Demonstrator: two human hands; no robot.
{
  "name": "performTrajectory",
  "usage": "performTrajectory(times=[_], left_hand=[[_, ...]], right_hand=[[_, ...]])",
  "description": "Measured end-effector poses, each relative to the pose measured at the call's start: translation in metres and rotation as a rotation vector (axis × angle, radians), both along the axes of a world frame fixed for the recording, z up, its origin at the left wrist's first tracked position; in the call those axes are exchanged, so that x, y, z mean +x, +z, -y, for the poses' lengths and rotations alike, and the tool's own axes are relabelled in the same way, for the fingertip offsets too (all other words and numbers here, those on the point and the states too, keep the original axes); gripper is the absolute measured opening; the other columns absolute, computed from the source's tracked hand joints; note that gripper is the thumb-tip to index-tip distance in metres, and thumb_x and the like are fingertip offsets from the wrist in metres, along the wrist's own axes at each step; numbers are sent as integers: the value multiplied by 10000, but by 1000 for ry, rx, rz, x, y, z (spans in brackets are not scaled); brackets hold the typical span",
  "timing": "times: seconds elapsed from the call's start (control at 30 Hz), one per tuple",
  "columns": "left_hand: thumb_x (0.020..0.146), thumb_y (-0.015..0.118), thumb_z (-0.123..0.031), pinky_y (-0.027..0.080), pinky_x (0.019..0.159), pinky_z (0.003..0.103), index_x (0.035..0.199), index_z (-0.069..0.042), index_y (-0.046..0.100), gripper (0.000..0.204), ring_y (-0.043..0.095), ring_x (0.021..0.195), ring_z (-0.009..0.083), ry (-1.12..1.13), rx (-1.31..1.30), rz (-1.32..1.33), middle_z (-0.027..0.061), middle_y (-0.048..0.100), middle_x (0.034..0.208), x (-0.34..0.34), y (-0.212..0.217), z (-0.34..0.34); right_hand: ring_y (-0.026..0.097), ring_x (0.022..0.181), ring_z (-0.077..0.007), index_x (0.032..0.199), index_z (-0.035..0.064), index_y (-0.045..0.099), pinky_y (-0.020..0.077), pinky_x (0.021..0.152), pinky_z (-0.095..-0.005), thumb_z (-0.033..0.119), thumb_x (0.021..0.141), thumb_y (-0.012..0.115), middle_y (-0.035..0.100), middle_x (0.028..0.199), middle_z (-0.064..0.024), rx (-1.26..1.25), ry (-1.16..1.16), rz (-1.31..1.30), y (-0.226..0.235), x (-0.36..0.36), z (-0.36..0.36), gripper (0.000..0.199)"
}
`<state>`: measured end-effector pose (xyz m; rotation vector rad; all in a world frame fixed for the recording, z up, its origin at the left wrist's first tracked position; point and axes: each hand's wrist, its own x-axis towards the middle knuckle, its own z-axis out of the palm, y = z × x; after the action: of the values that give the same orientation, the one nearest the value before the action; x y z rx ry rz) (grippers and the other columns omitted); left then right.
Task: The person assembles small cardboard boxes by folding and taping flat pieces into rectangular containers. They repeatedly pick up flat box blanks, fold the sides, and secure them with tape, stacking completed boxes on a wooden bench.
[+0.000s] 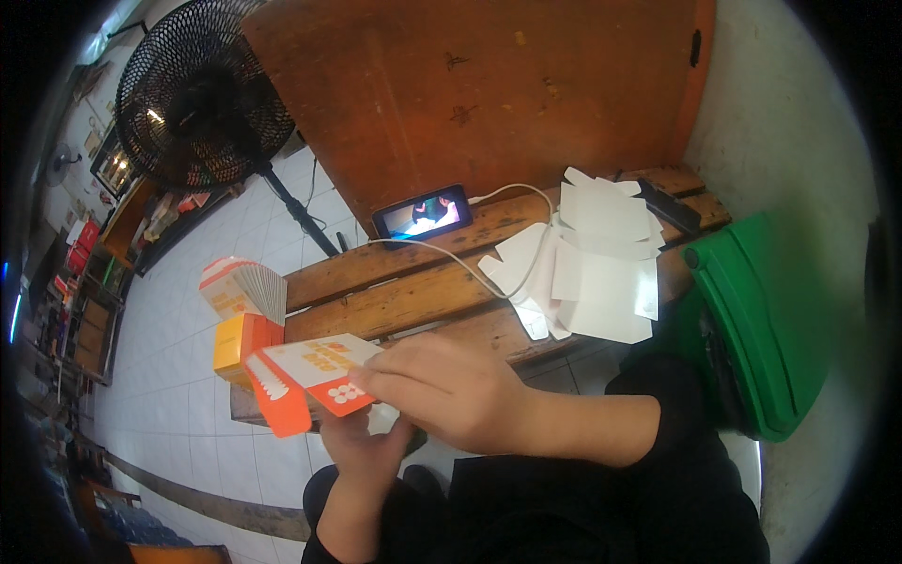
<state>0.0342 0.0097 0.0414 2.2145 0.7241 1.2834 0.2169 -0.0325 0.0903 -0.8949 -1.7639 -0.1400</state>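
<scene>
Between my hands is a small cardboard box [324, 359], white and orange with yellow print, its orange end flap hanging open at the left. My right hand [460, 385] grips the box's right end, fingers pressed together along its edge. From below, my left hand [362, 449] supports the same box; most of its fingers are hidden behind the cardboard. Just beyond the box, at the bench's left end, a yellow and orange box [246, 344] stands beside a fanned stack of similar cartons [246, 287]. Flat white carton blanks [606, 258] lie in a loose pile farther right.
A slatted wooden bench [395, 299] carries everything. A lit phone [423, 216] leans against a wooden panel [489, 103], its white cable [442, 252] looping to the blanks. A black handheld device [669, 207] lies behind them. A green bin [770, 329] stands right, a black fan [202, 94] far left.
</scene>
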Motion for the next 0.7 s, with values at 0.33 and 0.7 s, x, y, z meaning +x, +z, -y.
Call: performTrajectory(times=[0.33,0.7], left_hand=[[996,589,-599,500,1063,397,1433,-119,378,683,602,1238,248,-207,-515,684,146,529,1362,-15,19,-16],[984,750,-215,554,963,371,1190,-106,470,365,681,1045,196,-82,-457,752,95,672,1090,-14,17,-13]], right_hand=[[733,1051,-289,1132,33,735,610,877,-386,34,876,772,741,1114,-149,68,99,-29,13,11,-6,258],[728,1035,-271,1084,103,746,600,802,-362,93,835,832,736,1108,-127,-28,163,-93,13,7,0,263]])
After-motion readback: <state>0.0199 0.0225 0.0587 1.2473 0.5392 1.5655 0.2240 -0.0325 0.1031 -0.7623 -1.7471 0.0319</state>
